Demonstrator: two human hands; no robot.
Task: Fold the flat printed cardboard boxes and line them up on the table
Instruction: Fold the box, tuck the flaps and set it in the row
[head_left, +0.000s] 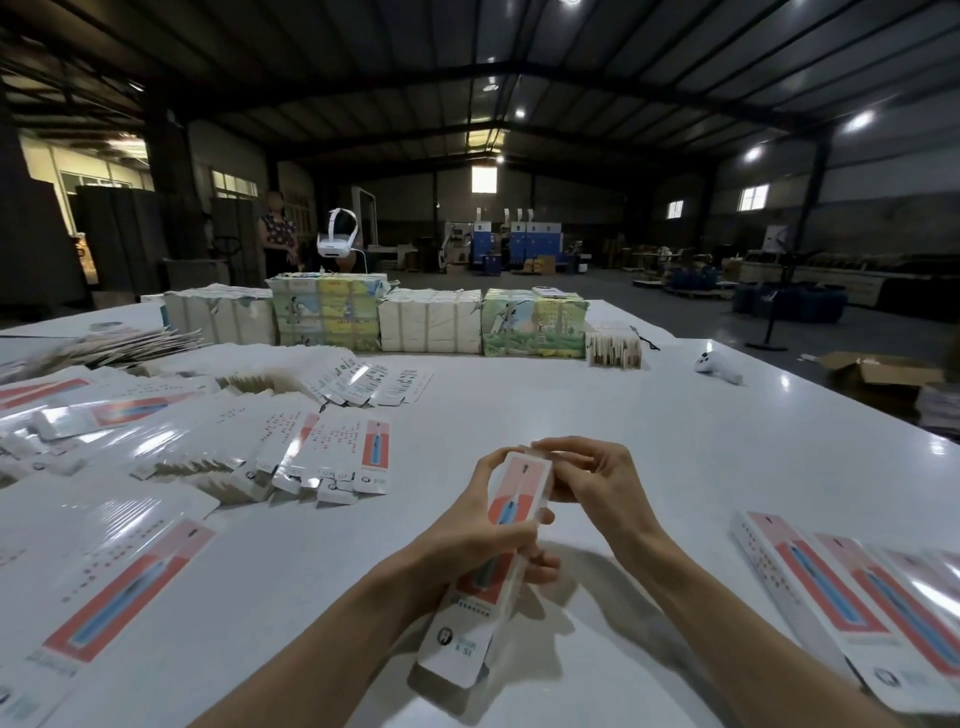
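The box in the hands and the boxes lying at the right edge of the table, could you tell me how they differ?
The held box is up off the table, gripped by the left hand and right hand; the right-edge boxes lie side by side on the table. Its near end flap hangs open. Both share the pink-and-blue print.

white box (511, 525), pink-red panel; white table (623, 415)

I hold a long box (511, 525) above the white table (597, 415). My left hand (483, 540) wraps its middle. My right hand (587, 473) pinches its far end. Flat boxes (234, 441) lie left of my hands.
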